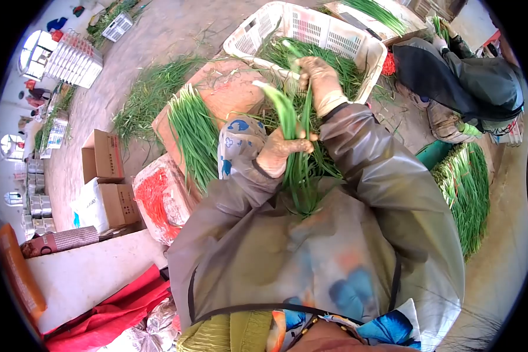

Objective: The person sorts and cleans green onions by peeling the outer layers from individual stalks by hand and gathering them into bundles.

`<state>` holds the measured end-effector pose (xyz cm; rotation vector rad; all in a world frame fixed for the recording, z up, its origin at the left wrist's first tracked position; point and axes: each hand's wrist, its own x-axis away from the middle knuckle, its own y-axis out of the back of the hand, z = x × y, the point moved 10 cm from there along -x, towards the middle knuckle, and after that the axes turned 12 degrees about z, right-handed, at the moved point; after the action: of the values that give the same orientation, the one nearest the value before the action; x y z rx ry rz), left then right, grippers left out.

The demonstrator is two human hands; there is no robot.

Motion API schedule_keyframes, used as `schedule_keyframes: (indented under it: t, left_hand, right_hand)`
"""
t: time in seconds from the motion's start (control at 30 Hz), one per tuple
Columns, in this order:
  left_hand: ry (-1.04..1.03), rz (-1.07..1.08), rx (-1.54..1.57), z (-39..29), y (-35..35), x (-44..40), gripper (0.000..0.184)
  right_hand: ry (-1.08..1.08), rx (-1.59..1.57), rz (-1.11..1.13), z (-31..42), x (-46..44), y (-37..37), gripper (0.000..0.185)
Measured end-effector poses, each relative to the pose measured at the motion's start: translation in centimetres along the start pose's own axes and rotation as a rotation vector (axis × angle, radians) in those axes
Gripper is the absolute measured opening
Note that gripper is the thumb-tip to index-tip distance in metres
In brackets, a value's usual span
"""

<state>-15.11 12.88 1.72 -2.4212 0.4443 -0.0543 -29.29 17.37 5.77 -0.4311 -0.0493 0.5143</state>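
Observation:
My left hand [277, 151] is closed round a bunch of green chives [285, 114], pale stem ends up, the leaves hanging over my lap. Just above and to the right, my right hand [321, 81] is closed on a few chive stalks, with pale tips above the fingers and leaves hanging below. Left of my hands, a neat pile of chives [192, 138] lies on a reddish board [232, 82]. In front stands a white plastic crate [263, 24] with loose chives [334, 61] inside.
Loose greens [149, 97] lie on the floor at left. Red ties [157, 199] rest on a pack beside my left arm. Cardboard boxes [120, 202] stand further left. At right are bundled chives [466, 188] and a bent-over person in a dark apron [431, 73].

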Motion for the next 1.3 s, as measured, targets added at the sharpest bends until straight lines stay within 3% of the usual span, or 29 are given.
schedule_keyframes:
  t: [0.07,0.13,0.2,0.23,0.27,0.3,0.33,0.37,0.4,0.47,0.53,0.6,0.7,0.73,0.8,0.83,0.87,0.97,1.07,1.17,1.27,1.3]
  left_hand:
    - [0.01,0.02,0.133,0.3,1.6,1.1,0.022]
    - [-0.095,0.009,0.244,-1.8,1.2,2.6,0.02]
    - [-0.156,0.037,0.336,-2.2,1.8,3.3,0.02]
    - [-0.157,0.037,0.331,-2.4,2.0,3.3,0.02]
    - [-0.159,0.069,0.328,-2.6,1.8,3.1,0.02]
    - [-0.155,0.103,0.328,-2.6,1.6,2.9,0.02]
    - [-0.151,0.111,0.33,-2.4,1.7,2.6,0.02]
    - [-0.117,0.128,0.33,-1.9,1.7,2.2,0.02]
    - [-0.082,0.138,0.331,-1.4,1.6,2.1,0.02]
    - [0.002,0.069,0.242,-0.5,1.7,2.3,0.02]
    - [0.037,0.002,0.16,-1.6,0.1,2.1,0.019]
    - [-0.002,0.047,0.102,-1.7,0.7,2.2,0.024]
    - [0.154,0.162,0.125,-0.8,-0.2,2.4,0.031]
    - [0.155,0.164,0.125,-0.7,-0.3,2.2,0.031]
    - [0.219,0.25,0.189,0.0,-1.5,2.1,0.034]
    - [0.199,0.226,0.173,-0.2,-1.5,2.0,0.041]
    - [0.199,0.226,0.174,-0.1,-1.4,1.9,0.041]
    - [0.107,-0.04,0.071,-0.9,2.4,1.9,0.049]
    - [-0.056,-0.174,-0.019,-2.7,3.2,1.6,0.041]
    - [-0.108,-0.193,-0.105,-3.8,3.4,1.0,0.036]
    - [-0.266,-0.408,-0.257,-5.3,5.2,0.8,0.026]
    - [-0.269,-0.411,-0.254,-5.3,5.7,1.0,0.026]
  right_hand:
    - [0.109,-0.024,-0.051,1.6,-1.2,3.6,0.015]
    - [0.185,0.313,-0.195,3.1,-1.4,9.0,0.014]
    - [0.044,1.309,-0.214,2.1,-2.0,11.6,0.017]
    - [-0.437,1.719,-0.068,1.5,-0.6,9.0,0.023]
    - [-0.698,1.765,0.205,-0.7,1.0,7.3,0.028]
    - [-0.372,1.623,0.228,-1.7,0.7,6.2,0.028]
    - [-0.152,1.248,0.243,-1.1,1.3,4.2,0.032]
    - [-0.171,0.606,0.361,-2.5,1.7,2.3,0.033]
    - [-0.232,0.284,0.382,-1.2,3.1,-0.8,0.036]
    - [-0.171,0.296,0.497,-0.8,3.2,-3.8,0.032]
    - [-0.104,0.121,0.423,0.1,2.2,-3.8,0.027]
    - [-0.132,-0.174,0.186,0.6,0.5,-1.9,0.019]
    - [-0.241,0.325,0.318,-0.6,-0.7,-2.2,0.021]
    - [-0.419,0.521,0.369,-0.5,0.6,-4.1,0.022]
    - [-0.229,0.566,0.646,-2.7,0.5,-6.8,0.026]
    - [-0.164,0.419,0.715,-2.7,0.6,-7.9,0.028]
    - [-0.164,0.42,0.714,-2.6,0.6,-7.5,0.028]
    - [-0.368,0.207,0.519,-2.1,1.3,-5.9,0.028]
    - [-0.346,0.222,0.474,-3.3,1.9,-5.2,0.023]
    - [-0.328,0.387,0.526,-4.7,1.8,-5.0,0.03]
    - [-0.262,0.53,0.571,-4.0,2.1,-5.9,0.034]
    - [-0.159,0.812,0.541,-2.8,1.9,-5.9,0.035]
